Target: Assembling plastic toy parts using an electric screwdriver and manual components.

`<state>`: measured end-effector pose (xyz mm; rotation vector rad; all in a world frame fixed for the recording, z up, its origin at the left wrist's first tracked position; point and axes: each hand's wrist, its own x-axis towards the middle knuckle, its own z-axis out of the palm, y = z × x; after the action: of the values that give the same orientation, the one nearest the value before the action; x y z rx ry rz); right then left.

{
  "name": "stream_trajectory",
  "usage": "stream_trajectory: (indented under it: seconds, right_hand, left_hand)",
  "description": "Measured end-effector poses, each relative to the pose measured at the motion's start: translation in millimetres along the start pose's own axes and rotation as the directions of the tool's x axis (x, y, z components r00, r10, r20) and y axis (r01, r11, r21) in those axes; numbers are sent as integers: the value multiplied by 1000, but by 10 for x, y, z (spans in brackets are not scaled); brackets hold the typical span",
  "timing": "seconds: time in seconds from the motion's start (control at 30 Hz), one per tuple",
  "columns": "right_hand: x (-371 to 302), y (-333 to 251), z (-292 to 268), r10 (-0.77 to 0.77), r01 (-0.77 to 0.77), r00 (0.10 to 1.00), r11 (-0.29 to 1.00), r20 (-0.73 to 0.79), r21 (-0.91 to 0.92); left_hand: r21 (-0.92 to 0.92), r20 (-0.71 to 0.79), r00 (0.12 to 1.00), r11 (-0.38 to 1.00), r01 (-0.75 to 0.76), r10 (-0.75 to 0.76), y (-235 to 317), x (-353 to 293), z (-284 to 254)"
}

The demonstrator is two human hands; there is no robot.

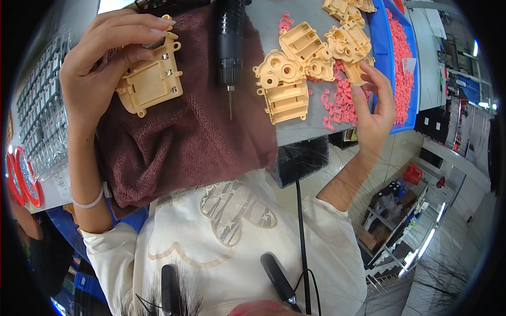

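Clock hours read from the centre of view.

Left hand [95,66], 10 o'clock: thumb and fingers pinch a cream housing [153,87] by its upper-left side, above a maroon towel [211,139]. The fingers cover that side; a greyish bit at the fingertips is too small to identify. Three small metallic pieces show along the housing's 3 o'clock edge.

Right hand [377,105], 2 o'clock: fingers curled, thumb apart from them, at the near end of a cream part [354,73] in the cluster. Contact likely at the tips; cannot tell whether the grip is closed. The fingers hide part of that end.

Other cream housings [287,100] lie overlapping on the grey desk [263,23] at 1 o'clock; the farthest are cut off by the upper edge. Loose pink pieces [337,108] lie under and beside them, partly hidden. More pink pieces fill a blue bin [411,108] at 2 o'clock.

Black power screwdriver [230,47], 12 o'clock: bit toward 6 o'clock, top cropped.

Clear trays [45,116], 9 to 10 o'clock: contents hard to make out.
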<state>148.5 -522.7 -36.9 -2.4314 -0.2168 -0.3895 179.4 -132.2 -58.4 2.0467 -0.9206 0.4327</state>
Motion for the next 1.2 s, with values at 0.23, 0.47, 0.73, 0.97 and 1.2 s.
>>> stream_trajectory:
  seconds: [0.23, 0.47, 0.73, 0.97, 1.2]
  right_hand:
    - [-143, 40, 34, 263, -261, 947, 965, 186, -39]
    - [-42, -152, 214, 502, -442, 830, 858, 243, -262]
    - [-46, -58, 222, 425, -409, 883, 905, 197, -120]
    - [-34, -67, 198, 439, -446, 894, 892, 86, 78]
    - [-68, -30, 82, 383, -395, 919, 896, 93, 202]
  left_hand:
    - [-27, -25, 999, 999, 35, -36, -6, -105, 1]
    - [-186, -128, 950, 948, 258, -284, 18, -253, 70]
    - [-25, -153, 981, 993, 113, -115, 11, -178, 95]
    - [146, -110, 994, 989, 9, 7, 52, -141, 62]
    - [91, -48, 979, 976, 200, -196, 155, -61, -25]
